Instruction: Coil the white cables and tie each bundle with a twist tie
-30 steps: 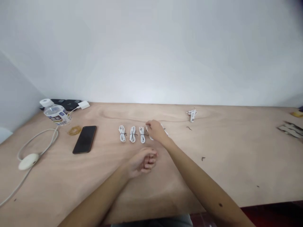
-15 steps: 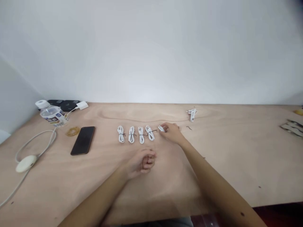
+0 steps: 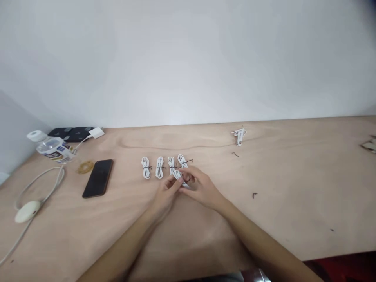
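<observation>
Cable bundle (image 3: 177, 174) is right of the phone (image 3: 98, 178), white, looped into a slim coil, partly covered, with a thin dark tie (image 3: 187, 181) that looks wrapped across it, left hand (image 3: 165, 192) and right hand (image 3: 202, 186) both pinching it, grip narrow.

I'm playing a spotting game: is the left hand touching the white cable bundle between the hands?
Touching. In the head view, the left hand has its thumb against the white cable bundle, with no gap showing.
</observation>
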The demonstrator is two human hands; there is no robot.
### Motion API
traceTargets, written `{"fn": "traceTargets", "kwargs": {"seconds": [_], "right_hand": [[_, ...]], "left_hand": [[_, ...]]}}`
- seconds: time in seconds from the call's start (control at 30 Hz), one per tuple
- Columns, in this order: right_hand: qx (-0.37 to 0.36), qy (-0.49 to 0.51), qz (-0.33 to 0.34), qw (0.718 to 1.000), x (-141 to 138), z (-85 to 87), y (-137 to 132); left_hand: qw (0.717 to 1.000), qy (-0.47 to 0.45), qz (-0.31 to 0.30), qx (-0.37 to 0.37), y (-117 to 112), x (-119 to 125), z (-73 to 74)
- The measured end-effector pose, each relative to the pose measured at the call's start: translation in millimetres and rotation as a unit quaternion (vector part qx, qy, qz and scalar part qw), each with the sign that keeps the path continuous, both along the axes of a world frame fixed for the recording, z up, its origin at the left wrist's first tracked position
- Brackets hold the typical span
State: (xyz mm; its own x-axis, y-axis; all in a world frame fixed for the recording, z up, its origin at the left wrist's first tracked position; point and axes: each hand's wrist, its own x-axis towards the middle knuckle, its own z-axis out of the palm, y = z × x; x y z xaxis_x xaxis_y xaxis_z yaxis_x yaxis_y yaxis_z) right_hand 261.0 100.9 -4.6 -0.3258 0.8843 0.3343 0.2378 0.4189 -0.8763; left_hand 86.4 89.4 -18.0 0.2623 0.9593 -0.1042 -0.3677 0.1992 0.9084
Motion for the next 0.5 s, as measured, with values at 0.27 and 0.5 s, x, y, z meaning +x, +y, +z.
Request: {"fn": "traceTargets", "kwargs": {"seconds": [0.27,0.5], "right_hand": [[-0.108,0.078,-0.026,0.991,14,-12.8,11],[-0.305,0.187,0.084,0.93,25,-7.4,11]], "left_hand": [[0.997,0.066,-0.012,0.036,10,-13,-3.4],[0.993,0.09,-0.045,0.062,12,-19,5.1]]}}
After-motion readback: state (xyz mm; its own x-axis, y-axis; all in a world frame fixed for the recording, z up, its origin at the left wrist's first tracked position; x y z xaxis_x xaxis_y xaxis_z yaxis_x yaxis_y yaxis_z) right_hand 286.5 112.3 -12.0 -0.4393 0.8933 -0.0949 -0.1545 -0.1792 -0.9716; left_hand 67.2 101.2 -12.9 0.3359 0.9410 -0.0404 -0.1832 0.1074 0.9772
